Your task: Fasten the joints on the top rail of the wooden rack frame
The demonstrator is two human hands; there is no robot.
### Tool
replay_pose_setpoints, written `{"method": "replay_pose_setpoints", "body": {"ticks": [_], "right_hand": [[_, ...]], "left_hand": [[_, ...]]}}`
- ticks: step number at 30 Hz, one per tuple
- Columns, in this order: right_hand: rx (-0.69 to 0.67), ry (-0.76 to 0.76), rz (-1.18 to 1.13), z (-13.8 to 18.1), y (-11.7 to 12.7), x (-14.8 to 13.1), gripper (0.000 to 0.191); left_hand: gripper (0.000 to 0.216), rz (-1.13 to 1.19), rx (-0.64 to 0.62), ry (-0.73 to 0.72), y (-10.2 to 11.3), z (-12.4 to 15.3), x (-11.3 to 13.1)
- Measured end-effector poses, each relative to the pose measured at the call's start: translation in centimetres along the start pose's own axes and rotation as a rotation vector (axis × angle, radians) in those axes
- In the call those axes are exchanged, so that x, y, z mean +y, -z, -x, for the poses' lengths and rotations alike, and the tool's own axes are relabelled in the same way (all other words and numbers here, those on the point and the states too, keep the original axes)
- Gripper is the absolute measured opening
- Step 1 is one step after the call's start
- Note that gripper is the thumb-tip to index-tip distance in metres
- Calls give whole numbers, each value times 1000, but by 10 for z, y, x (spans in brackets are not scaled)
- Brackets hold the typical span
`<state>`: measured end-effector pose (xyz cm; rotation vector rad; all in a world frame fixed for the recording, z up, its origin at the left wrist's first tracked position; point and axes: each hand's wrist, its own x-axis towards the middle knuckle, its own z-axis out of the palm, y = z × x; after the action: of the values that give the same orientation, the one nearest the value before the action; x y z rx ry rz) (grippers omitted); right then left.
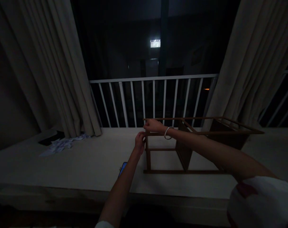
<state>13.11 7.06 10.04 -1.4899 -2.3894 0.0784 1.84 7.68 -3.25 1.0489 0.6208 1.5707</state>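
Observation:
A brown wooden shelf frame [183, 148] lies on its side on the pale window ledge [94, 164], its long bars running left to right. At its left end, my left hand [140, 141] is closed against the corner post, just below the upper bars. My right hand [155, 126], with a silver bangle [168, 133] on the wrist, reaches across the frame and is pinched at the same corner, slightly higher. Dim light and the fingers themselves hide whatever small part may be between them.
Partly behind my left forearm lies a phone [123, 167] with a blue screen. Crumpled printed paper or cloth [60, 145] rests on the ledge at left. A white railing [153, 78] stands before the dark window, between two curtains [56, 69].

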Motion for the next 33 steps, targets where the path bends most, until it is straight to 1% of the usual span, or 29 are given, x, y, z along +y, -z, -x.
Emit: {"method": "replay_pose_setpoints", "body": {"ticks": [3,10,12,15,17,19,21,24,29,33], "right_hand": [[65,54,20,6,-7,2,37],[104,166,-11,9,-14,14,40],[81,211,-86,7,-19,19,38],[45,282,-278,2,-30,25,37],[64,324,-396,0,-37,28,34],[46,369,-478,-2,-41,30,32],[1,390,-556,-2,-43,31,32],[-91,381,-666,-2,-42,32,34],[-133,376,-745,0,-40,35,36],[-110,380,-735,2,-38,35,35]], "left_hand": [[15,-13,-3,8,1,0,1],[17,-3,-32,42,0,2,9],[18,7,-30,44,-1,2,10],[19,-7,-15,48,-2,3,12],[20,-20,-3,39,-1,4,12],[21,-23,2,23,-1,4,10],[20,-20,8,12,-1,4,8],[19,-5,24,3,-1,3,5],[18,5,41,-19,-4,3,1],[18,-7,72,-28,-9,5,1]]}}
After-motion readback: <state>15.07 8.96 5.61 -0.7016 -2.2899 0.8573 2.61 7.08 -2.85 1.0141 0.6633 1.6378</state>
